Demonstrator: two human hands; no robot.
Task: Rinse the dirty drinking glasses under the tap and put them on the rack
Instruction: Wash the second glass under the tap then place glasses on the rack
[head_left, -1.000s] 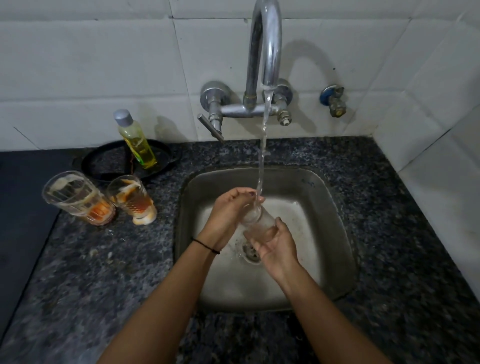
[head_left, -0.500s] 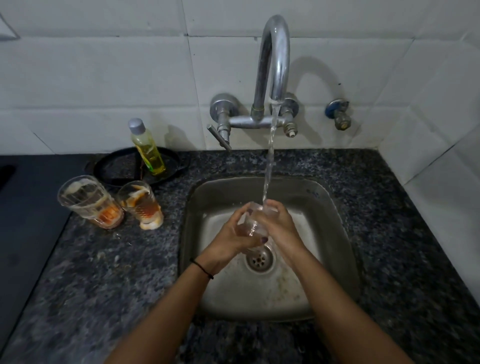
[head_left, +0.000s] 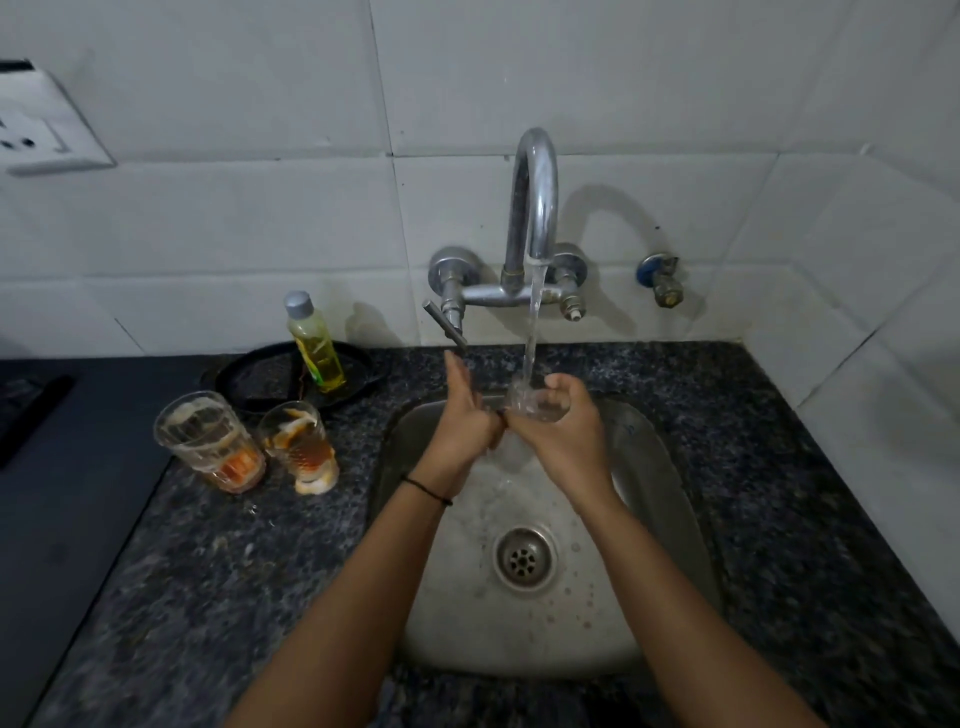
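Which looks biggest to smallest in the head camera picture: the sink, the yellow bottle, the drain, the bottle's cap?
1. sink
2. yellow bottle
3. drain, which looks nearly as big as the bottle, but it sits nearer the camera, so that ranking is unsure
4. bottle's cap

I see a clear glass (head_left: 530, 402) held tilted over the sink's back edge, right under the running tap (head_left: 535, 208), with water pouring into it. On the counter to the left I see two dirty glasses standing upright and touching: a larger one (head_left: 210, 441) with orange dregs and a smaller one (head_left: 301, 444) streaked brown.
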